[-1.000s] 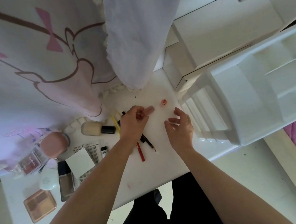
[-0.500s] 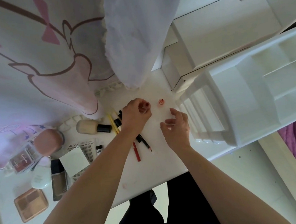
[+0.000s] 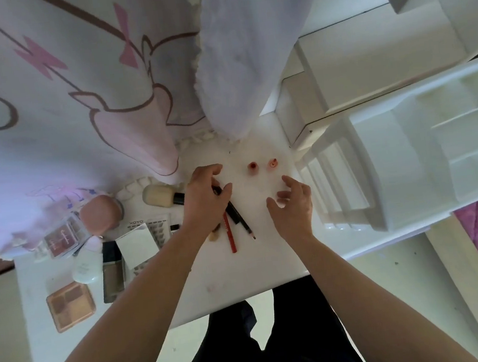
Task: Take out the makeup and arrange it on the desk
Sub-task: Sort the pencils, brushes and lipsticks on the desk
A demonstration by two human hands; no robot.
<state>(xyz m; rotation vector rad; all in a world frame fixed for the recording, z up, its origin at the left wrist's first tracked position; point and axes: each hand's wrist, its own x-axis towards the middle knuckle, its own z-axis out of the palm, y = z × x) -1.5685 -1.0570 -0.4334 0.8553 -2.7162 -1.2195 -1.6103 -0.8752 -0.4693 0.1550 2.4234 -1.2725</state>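
Two small pink lip tubes, one darker (image 3: 252, 167) and one paler (image 3: 272, 164), stand upright side by side on the white desk (image 3: 258, 267). My left hand (image 3: 205, 205) sits left of them, its fingers and thumb curled round the top of a dark makeup stick (image 3: 217, 189). A red pencil (image 3: 230, 236) and a black pencil (image 3: 244, 224) lie just below that hand. My right hand (image 3: 292, 204) hovers below the paler tube, fingers loosely spread, holding nothing.
Left of the hands lie a powder brush (image 3: 159, 195), a round pink case (image 3: 99, 214), an eyeshadow palette (image 3: 62, 239), a white compact (image 3: 86, 266), a foundation bottle (image 3: 111, 268), a lash box (image 3: 159, 221) and a blush palette (image 3: 70, 306). A white organizer (image 3: 407, 163) stands right.
My left hand stood the lip tube it was holding upright beside the other one, then drew back left onto the pencils. My right hand stayed near the same spot.
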